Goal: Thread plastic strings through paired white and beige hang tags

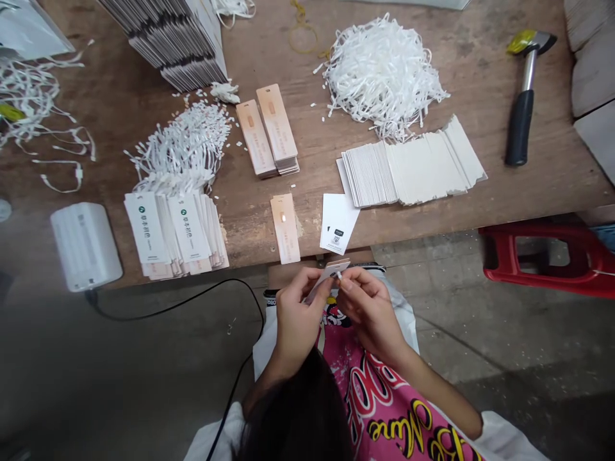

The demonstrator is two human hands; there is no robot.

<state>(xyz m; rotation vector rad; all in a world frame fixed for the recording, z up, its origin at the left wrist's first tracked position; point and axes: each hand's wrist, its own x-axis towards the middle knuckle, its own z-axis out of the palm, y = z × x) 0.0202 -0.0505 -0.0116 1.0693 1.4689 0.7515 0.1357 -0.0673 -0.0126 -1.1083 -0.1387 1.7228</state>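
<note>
Over my lap, just off the table's front edge, my left hand (300,307) grips a small stack of hang tags (323,279), tilted up. At the tags' right edge my right hand (368,301) pinches the white end of a tag string (339,275). Whether the string passes through the tags I cannot tell. A single peach-coloured tag (286,230) lies at the table edge, beside white printed cards (337,224). To the left are strung tags (185,234) in overlapping rows, their white strings (185,144) fanned out behind.
A large heap of white strings (384,70) lies at the back, with a row of cards (413,166) before it. Two stacks of peach tags (277,128) stand mid-table. A hammer (523,96) lies right, a red stool (548,259) below. A cable (192,298) runs from a white box (86,246).
</note>
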